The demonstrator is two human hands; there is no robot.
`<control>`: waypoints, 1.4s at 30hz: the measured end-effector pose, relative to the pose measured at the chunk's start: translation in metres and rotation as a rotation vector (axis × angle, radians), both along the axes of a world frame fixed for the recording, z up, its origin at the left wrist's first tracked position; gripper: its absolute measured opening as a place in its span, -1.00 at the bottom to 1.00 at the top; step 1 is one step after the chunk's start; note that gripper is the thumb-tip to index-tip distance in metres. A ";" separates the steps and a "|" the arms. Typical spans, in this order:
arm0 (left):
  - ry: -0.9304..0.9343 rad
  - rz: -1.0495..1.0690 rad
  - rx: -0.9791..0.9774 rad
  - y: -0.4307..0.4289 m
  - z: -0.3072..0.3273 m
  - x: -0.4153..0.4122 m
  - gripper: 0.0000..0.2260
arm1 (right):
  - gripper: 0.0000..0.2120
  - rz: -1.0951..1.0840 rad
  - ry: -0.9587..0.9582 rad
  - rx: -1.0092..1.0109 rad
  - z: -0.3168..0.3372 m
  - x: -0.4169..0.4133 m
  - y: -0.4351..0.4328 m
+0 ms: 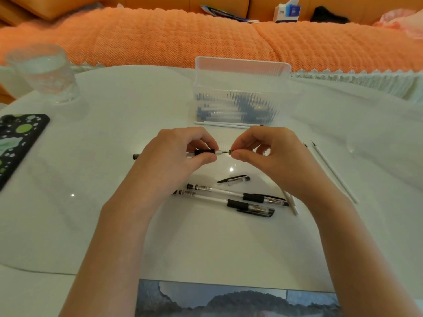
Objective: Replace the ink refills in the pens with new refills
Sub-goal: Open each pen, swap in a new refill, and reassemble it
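Nearest, 2 clear capped pens with black grips [229, 199] lie on the white worktop [109, 225]. Above, the left hand [176, 154] grips a light, stiff clear plastic pen [204, 152] by its black rubber sleeve, likely the surest hold. The right hand [270, 154] pinches its tiny, slippery-looking tip [229, 152]. Beyond stands a translucent ribbed refill box [238, 104].

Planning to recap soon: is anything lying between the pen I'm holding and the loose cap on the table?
Nothing visible. The loose cap lies on the table just your side of the pen in your left hand. The two capped pens lie nearer you, past the cap.
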State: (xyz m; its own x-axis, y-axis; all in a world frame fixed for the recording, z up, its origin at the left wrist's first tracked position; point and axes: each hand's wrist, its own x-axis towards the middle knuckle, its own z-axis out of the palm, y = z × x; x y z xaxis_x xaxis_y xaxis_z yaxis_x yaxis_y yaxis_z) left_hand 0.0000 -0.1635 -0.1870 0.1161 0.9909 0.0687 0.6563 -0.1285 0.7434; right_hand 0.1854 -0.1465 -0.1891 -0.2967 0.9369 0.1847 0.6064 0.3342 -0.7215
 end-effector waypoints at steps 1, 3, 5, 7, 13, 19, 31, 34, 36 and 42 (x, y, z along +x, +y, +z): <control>0.006 -0.004 -0.001 0.000 0.000 0.001 -0.91 | -0.96 0.006 0.000 0.002 0.000 -0.001 0.000; 0.013 -0.015 -0.004 -0.001 0.000 0.002 -0.91 | -0.94 0.017 -0.001 0.001 -0.001 -0.003 -0.001; 0.013 -0.021 -0.003 -0.002 0.001 0.004 -0.90 | -0.95 0.024 0.004 -0.008 -0.001 -0.005 -0.001; 0.019 -0.019 0.006 -0.002 0.001 0.004 -0.89 | -0.97 0.028 0.017 -0.023 -0.002 -0.006 -0.001; 0.022 -0.016 0.025 -0.001 0.001 0.005 -0.88 | -0.90 0.037 0.023 -0.079 -0.004 -0.007 -0.001; 0.017 -0.017 0.018 -0.001 0.002 0.005 -0.88 | -0.94 0.035 0.019 -0.068 -0.004 -0.007 -0.001; -0.005 -0.009 0.044 -0.001 0.002 0.006 -0.81 | -0.94 0.041 0.011 -0.071 -0.006 -0.009 -0.001; -0.019 -0.009 0.045 -0.001 0.003 0.006 -0.79 | -0.95 0.036 0.028 -0.066 -0.005 -0.009 -0.001; -0.036 -0.005 -0.008 -0.002 0.003 0.006 -0.81 | -0.96 0.029 0.056 -0.049 -0.004 -0.009 -0.002; -0.027 -0.017 -0.078 0.000 0.002 -0.002 -0.79 | -0.94 -0.008 0.097 -0.022 -0.002 -0.007 -0.003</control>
